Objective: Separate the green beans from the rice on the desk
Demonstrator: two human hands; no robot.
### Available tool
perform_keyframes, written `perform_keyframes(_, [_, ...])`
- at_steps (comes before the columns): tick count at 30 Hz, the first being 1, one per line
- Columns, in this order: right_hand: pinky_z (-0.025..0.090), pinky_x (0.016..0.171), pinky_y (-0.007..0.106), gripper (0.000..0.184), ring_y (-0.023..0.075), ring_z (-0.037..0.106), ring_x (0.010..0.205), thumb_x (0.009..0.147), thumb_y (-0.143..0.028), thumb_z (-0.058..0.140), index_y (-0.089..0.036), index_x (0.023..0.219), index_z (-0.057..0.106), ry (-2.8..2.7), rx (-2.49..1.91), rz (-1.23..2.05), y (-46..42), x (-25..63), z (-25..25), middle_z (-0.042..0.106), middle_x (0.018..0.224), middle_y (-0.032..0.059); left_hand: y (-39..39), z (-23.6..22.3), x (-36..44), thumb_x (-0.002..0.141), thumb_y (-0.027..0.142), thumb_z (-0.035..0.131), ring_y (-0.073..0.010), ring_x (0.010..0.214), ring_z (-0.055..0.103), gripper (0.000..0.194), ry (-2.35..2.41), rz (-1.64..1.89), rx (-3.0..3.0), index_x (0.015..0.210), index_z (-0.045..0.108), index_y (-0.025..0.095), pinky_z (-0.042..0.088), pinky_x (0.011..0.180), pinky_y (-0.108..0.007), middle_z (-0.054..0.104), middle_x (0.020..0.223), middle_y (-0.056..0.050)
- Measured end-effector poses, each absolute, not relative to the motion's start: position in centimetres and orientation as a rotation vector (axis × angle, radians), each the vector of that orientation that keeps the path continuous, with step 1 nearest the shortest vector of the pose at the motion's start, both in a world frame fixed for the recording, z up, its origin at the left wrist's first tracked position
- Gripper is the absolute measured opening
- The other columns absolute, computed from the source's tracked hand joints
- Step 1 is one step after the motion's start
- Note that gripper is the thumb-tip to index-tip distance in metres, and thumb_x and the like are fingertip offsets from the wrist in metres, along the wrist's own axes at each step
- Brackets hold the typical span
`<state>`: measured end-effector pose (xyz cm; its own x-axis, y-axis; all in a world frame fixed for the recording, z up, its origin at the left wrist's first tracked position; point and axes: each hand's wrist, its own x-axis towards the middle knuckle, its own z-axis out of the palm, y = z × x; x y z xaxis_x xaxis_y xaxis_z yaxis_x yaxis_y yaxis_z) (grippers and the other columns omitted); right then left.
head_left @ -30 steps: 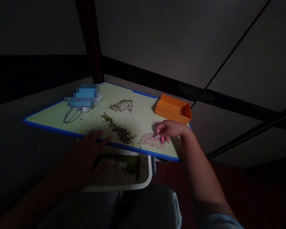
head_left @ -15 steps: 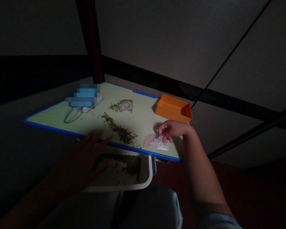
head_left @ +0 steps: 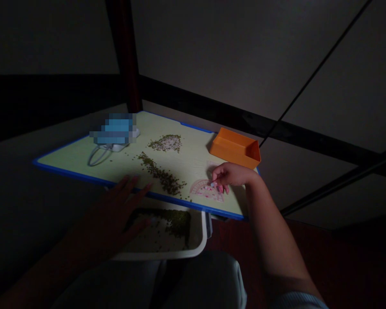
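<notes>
A clear protractor with pink markings (head_left: 204, 191) is pinched at its upper right by my right hand (head_left: 230, 175), low over the pale blue-edged board (head_left: 83, 159). Left of the protractor lies a strip of small green and brown beans or grains (head_left: 162, 175). Behind it is a second pile, whitish with green bits (head_left: 167, 143). My left hand (head_left: 122, 210), dim in shadow, spreads its fingers at the board's near edge and holds nothing. Below the board a white tub (head_left: 199, 246) contains more green grains (head_left: 179, 222).
An orange open box (head_left: 234, 148) stands at the board's far right. At the left rests a blurred-out blue item with a looped cord (head_left: 99, 155). A dark red post (head_left: 128, 56) and wall panels rise behind the board.
My right hand has shifted the protractor slightly left, toward the strip of grains. My left hand stays in place, fingers still spread.
</notes>
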<state>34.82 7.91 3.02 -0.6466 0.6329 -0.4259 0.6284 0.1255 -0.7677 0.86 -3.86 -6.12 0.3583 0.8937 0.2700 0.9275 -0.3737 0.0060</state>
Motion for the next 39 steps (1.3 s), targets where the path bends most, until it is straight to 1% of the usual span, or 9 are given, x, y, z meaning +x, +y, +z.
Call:
perform_keyframes(4, [0.045,0.048,0.022,0.009,0.0083,0.057,0.047,0.074,-0.022,0.063,-0.014,0.072,0.058,-2.361,-1.320,1.658,7.9,34.9,3.0,0.063,0.054,-0.0015,-3.7,-6.5,0.8,0.077,0.065,0.041,-0.0294,0.144,0.016,0.076,-1.652,-0.380,-2.456,0.143,0.021,0.031,0.032,0.109,-0.050,0.024,0.154,-0.012])
perform_keyframes(10, [0.044,0.045,0.021,0.005,0.0079,0.057,0.044,0.072,-0.018,0.062,-0.014,0.073,0.057,-2.347,-1.288,1.673,7.9,34.7,2.8,0.063,0.053,-0.0025,-3.7,-6.4,0.8,0.078,0.063,0.042,-0.0289,0.144,0.016,0.074,-1.657,-0.371,-2.455,0.142,0.023,0.032,0.032,0.109,-0.050,0.025,0.153,-0.011])
perform_keyframes(16, [0.044,0.046,0.019,0.008,0.0059,0.055,0.043,0.074,-0.020,0.062,-0.014,0.072,0.057,-2.340,-1.237,1.686,8.0,34.5,2.6,0.063,0.054,-0.0028,-3.8,-6.2,0.8,0.078,0.062,0.042,-0.0296,0.143,0.017,0.073,-1.658,-0.369,-2.470,0.142,0.023,0.031,0.033,0.109,-0.050,0.025,0.153,-0.012])
perform_keyframes(23, [0.045,0.046,0.020,0.005,0.0080,0.058,0.045,0.072,-0.017,0.062,-0.014,0.072,0.058,-2.314,-1.211,1.663,7.9,33.9,2.5,0.064,0.055,-0.0021,-3.6,-6.4,0.7,0.078,0.063,0.042,-0.0295,0.143,0.018,0.075,-1.629,-0.394,-2.461,0.142,0.022,0.031,0.033,0.109,-0.050,0.026,0.153,-0.011])
perform_keyframes(29, [0.043,0.045,0.019,0.008,0.0068,0.056,0.045,0.073,-0.020,0.062,-0.013,0.071,0.058,-2.282,-1.344,1.460,7.9,34.1,3.0,0.063,0.055,-0.0016,-3.6,-6.3,0.7,0.079,0.061,0.043,-0.0297,0.143,0.019,0.072,-1.637,-0.404,-2.462,0.141,0.026,0.030,0.034,0.108,-0.050,0.027,0.152,-0.012])
perform_keyframes(34, [0.038,0.042,0.018,0.010,0.0051,0.050,0.040,0.076,-0.020,0.059,-0.014,0.068,0.057,-2.245,-1.493,1.256,8.1,34.6,3.3,0.063,0.056,0.0000,-3.9,-5.8,0.9,0.078,0.062,0.044,-0.0305,0.143,0.018,0.073,-1.672,-0.404,-2.475,0.141,0.026,0.030,0.034,0.108,-0.052,0.027,0.153,-0.011])
perform_keyframes(39, [0.034,0.041,0.019,0.006,0.0048,0.044,0.040,0.075,-0.019,0.056,-0.013,0.072,0.059,-2.255,-1.410,1.128,8.2,33.9,2.7,0.060,0.056,-0.0003,-3.9,-5.7,0.9,0.078,0.062,0.043,-0.0299,0.143,0.017,0.074,-1.690,-0.386,-2.483,0.142,0.024,0.031,0.033,0.108,-0.051,0.025,0.154,-0.011])
